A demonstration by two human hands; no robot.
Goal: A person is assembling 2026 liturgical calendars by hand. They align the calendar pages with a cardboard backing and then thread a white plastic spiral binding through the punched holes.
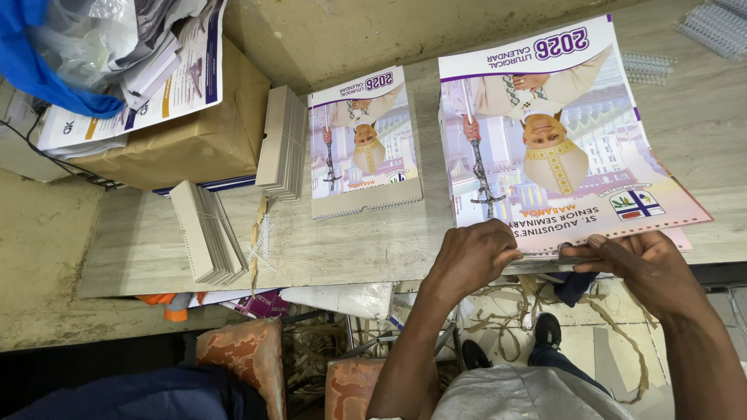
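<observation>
Grey shirt (pixel 529 393), black shoes (pixel 547 330)

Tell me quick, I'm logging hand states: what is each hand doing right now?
Left hand: closed, gripping the near edge of the large calendar stack.
Right hand: closed, pinching the same stack's near edge.

- A print-finishing or binding workshop, not a home or office.
- Under the left hand (pixel 467 260) and right hand (pixel 634 268) lies a stack of printed calendars (pixel 560 140) on a worn wooden bench (pixel 350 249).
- Left of the hands: a smaller calendar (pixel 364 140), stacks of punched grey backing boards (pixel 208 232) and a brown-paper parcel (pixel 194 140).
- Beyond the right hand: white binding combs (pixel 720 27).
- Below the hands, paper offcuts (pixel 506 315) litter the floor.
</observation>
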